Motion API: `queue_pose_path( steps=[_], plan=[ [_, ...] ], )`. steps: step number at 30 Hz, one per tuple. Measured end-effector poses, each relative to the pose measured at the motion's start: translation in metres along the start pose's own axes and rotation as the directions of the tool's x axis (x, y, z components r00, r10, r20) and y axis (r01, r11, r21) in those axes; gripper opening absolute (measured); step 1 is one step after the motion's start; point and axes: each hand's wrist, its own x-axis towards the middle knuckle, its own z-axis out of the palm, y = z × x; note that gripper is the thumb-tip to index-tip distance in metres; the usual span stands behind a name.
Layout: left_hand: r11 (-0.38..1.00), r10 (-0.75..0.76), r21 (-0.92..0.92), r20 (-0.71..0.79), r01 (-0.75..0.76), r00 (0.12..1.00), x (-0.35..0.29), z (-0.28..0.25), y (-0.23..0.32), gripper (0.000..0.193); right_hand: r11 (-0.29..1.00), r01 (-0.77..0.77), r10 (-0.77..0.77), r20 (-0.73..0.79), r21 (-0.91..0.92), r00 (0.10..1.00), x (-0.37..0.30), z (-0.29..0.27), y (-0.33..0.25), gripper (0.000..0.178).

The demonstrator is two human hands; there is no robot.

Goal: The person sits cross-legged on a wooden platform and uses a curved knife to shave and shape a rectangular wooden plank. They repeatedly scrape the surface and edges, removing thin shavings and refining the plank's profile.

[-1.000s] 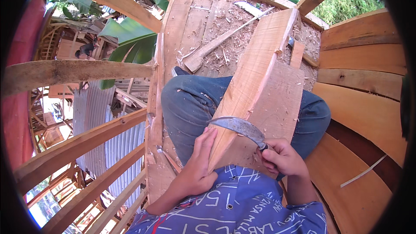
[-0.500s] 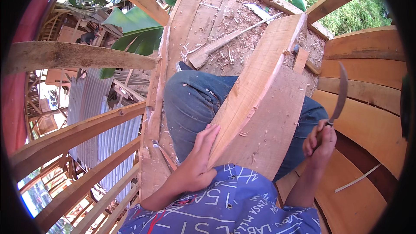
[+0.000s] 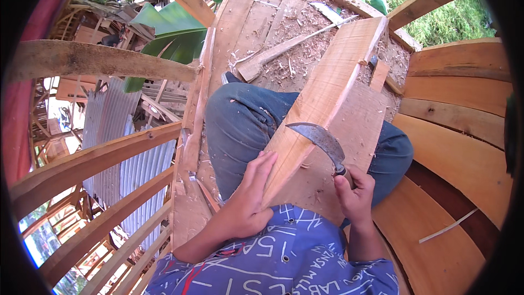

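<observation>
A thick wooden plank (image 3: pixel 322 90) slants across my lap, on edge, its near end by my shirt. My left hand (image 3: pixel 254 188) is closed round the plank's left side close to that end. In my right hand (image 3: pixel 356 190) is the handle of a sickle (image 3: pixel 326 143), fingers wrapped round it. Its dark curved blade points left and crosses over the plank's right edge, a short way beyond my left hand. Whether the blade touches the wood I cannot tell. A wide flat board (image 3: pixel 357 123) lies beneath the plank, over my legs.
Wood shavings cover the plank floor (image 3: pixel 248 8) ahead. A stick of wood (image 3: pixel 273 52) with a thin tapering end lies there. Slatted rails (image 3: pixel 98 155) stand on my left, a boarded wall (image 3: pixel 458 136) on my right. A thin strip (image 3: pixel 447 225) lies at the right.
My right hand has swung left and inward with the sickle, from beside my right knee to over the plank. The blade has turned from pointing up to pointing left. My left hand stays put.
</observation>
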Motion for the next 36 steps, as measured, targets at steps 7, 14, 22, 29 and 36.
queue_pose_path(
  steps=[7,14,22,29,36],
  plan=[
    [1.000,0.012,0.019,-0.015,-0.012,1.000,-0.001,0.004,-0.003,0.088,0.957,0.162,-0.187,-0.083,-0.239,0.979,0.003,0.002,0.001,0.018],
    [0.998,0.020,0.067,-0.041,-0.017,0.999,-0.002,0.012,-0.006,0.086,0.842,0.257,-0.282,0.018,-0.474,0.959,0.002,0.000,-0.004,0.017],
    [0.997,0.020,0.081,-0.054,-0.016,0.998,-0.003,0.017,-0.005,0.086,0.805,0.162,-0.195,0.003,-0.571,0.981,-0.003,0.002,-0.002,0.031],
    [0.984,-0.021,0.175,-0.062,0.031,0.998,0.001,0.026,-0.001,0.085,0.667,0.123,-0.297,-0.112,-0.735,0.948,0.023,-0.011,-0.002,0.052],
    [0.963,-0.024,0.266,-0.082,0.045,0.996,0.004,0.032,0.004,0.084,0.646,0.071,-0.304,-0.171,-0.760,0.937,0.038,-0.018,0.004,0.060]
  ],
)
